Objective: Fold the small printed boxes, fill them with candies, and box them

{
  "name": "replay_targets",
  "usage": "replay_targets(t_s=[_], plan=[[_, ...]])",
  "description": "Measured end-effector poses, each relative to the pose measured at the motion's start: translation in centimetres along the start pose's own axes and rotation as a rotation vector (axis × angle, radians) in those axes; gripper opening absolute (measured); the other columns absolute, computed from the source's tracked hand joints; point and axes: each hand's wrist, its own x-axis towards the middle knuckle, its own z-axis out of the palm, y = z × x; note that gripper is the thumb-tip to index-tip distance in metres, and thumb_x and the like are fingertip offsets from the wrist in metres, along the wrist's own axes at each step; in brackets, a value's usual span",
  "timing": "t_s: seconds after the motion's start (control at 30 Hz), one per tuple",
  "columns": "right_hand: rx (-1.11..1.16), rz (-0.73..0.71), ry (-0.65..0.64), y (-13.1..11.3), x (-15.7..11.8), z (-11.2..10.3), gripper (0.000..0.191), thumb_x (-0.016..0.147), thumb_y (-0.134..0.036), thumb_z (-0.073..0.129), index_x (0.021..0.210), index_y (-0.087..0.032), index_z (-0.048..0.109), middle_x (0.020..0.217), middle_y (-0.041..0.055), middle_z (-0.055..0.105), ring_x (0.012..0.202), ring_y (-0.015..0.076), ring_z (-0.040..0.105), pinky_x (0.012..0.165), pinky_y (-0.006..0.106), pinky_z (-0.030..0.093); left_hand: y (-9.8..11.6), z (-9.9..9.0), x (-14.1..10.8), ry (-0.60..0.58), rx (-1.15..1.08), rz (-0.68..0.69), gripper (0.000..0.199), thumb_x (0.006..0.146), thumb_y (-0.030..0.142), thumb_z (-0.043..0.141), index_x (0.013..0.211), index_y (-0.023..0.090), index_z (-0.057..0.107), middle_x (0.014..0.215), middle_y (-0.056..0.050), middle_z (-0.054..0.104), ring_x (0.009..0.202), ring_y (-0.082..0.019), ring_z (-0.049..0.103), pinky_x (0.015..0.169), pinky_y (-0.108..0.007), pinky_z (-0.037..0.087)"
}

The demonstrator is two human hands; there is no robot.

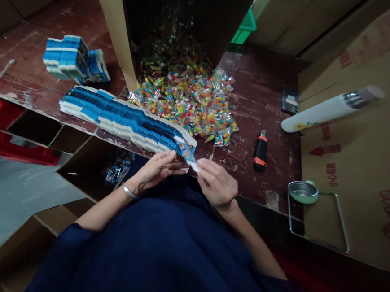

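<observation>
My right hand [217, 183] pinches the near end of a small blue-and-white printed packet [188, 154], held tilted over the table's front edge. Facing it, my left hand [158, 169], with a silver bangle at the wrist, has its fingers stretched out towards the packet. A thin pale edge shows by the left fingertips; what it belongs to is unclear. Just beyond both hands lies a long overlapping row of blue-and-white printed packets [121, 115]. Behind that row, a heap of clear sachets with colourful candies [191, 101] spills from a dark-sided cardboard box [116, 30].
Bundled blue packets [64, 55] stand at the back left. To the right lie a black-and-orange box cutter [260, 152], a white bottle [317, 113] and a green-rimmed metal cup [303, 193]. Below left, an open carton [78, 173] holds filled packs beside a red stool [18, 137].
</observation>
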Motion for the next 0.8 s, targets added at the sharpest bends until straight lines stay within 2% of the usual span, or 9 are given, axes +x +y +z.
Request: replay_targets(t_s=[0.13,0.2,0.3,0.4,0.5,0.57,0.67,0.73,0.8], plan=[[0.192,-0.129,-0.088,-1.5,1.3,0.5,0.043,0.09,-0.015,0.073,0.13,-0.03,0.068,0.118,0.0045,0.079,0.114,0.0247,0.074,0.097,0.039,0.064,0.6,0.4,0.6,-0.017,-0.065,0.047,0.052,0.079,0.056,0.082,0.11,0.015,0.07,0.116,-0.016,0.078,0.109,-0.031,0.075,0.091,-0.042,0.062],[0.327,0.002,-0.159,-1.5,2.1,0.6,0.051,0.094,-0.031,0.072,0.143,-0.028,0.057,0.12,0.008,0.077,0.111,0.0252,0.074,0.095,0.04,0.064,1.0,-0.1,0.2,-0.04,-0.051,0.05,0.059,0.073,0.049,0.089,0.118,0.015,0.07,0.122,-0.017,0.076,0.11,-0.031,0.075,0.092,-0.038,0.06],[0.478,0.243,-0.317,-1.2,3.5,0.3,0.067,0.095,-0.053,0.067,0.152,-0.025,0.046,0.105,0.0079,0.075,0.088,0.0211,0.074,0.077,0.034,0.063,1.4,-0.8,-0.6,-0.124,0.038,0.05,0.06,0.071,0.039,0.093,0.122,0.015,0.072,0.127,-0.016,0.074,0.116,-0.03,0.072,0.1,-0.035,0.054],[0.567,0.346,-0.489,-0.7,4.8,-0.2,0.057,0.091,-0.054,0.071,0.137,-0.024,0.055,0.075,-0.0028,0.067,0.062,0.0141,0.063,0.061,0.027,0.055,1.5,-1.1,-1.4,-0.19,0.155,0.01,0.055,0.072,0.035,0.091,0.12,0.016,0.074,0.123,-0.013,0.076,0.115,-0.028,0.071,0.101,-0.034,0.052],[0.693,0.433,-0.568,-0.5,5.5,-0.5,0.035,0.087,-0.051,0.076,0.103,-0.024,0.06,0.066,-0.006,0.062,0.053,0.0112,0.057,0.055,0.024,0.049,1.3,-1.2,-1.7,-0.222,0.256,-0.053,0.049,0.073,0.033,0.09,0.117,0.016,0.076,0.111,-0.01,0.079,0.101,-0.024,0.073,0.091,-0.032,0.053],[0.692,0.507,-0.466,-0.5,5.5,-0.3,0.034,0.086,-0.05,0.077,0.093,-0.024,0.057,0.066,-0.0051,0.063,0.054,0.0118,0.058,0.056,0.025,0.049,1.1,-1.3,-1.6,-0.168,0.299,-0.012,0.038,0.076,0.034,0.088,0.107,0.014,0.079,0.098,-0.007,0.079,0.09,-0.02,0.072,0.084,-0.029,0.052],[0.622,0.624,-0.21,-1.0,4.8,0.8,0.041,0.082,-0.05,0.081,0.107,-0.024,0.06,0.085,0.0003,0.07,0.074,0.0165,0.068,0.068,0.028,0.056,0.4,-1.3,-1.2,-0.013,0.286,0.132,0.034,0.079,0.039,0.085,0.1,0.014,0.079,0.092,-0.005,0.077,0.085,-0.017,0.069,0.082,-0.027,0.051],[0.626,0.676,-0.175,-1.6,4.1,1.7,0.043,0.081,-0.05,0.081,0.111,-0.024,0.063,0.099,0.0041,0.072,0.084,0.0187,0.071,0.072,0.03,0.058,-0.3,-1.1,-0.8,0.077,0.256,0.211,0.036,0.077,0.04,0.086,0.101,0.015,0.078,0.093,-0.004,0.077,0.085,-0.017,0.068,0.082,-0.027,0.052],[0.616,0.72,-0.176,-2.2,3.4,2.7,0.03,0.087,-0.049,0.074,0.097,-0.022,0.067,0.092,0.0029,0.071,0.076,0.0167,0.068,0.067,0.028,0.056,-0.9,-0.8,-0.5,0.161,0.241,0.272,0.034,0.075,0.041,0.088,0.094,0.014,0.077,0.088,-0.003,0.076,0.079,-0.015,0.066,0.077,-0.025,0.052]])
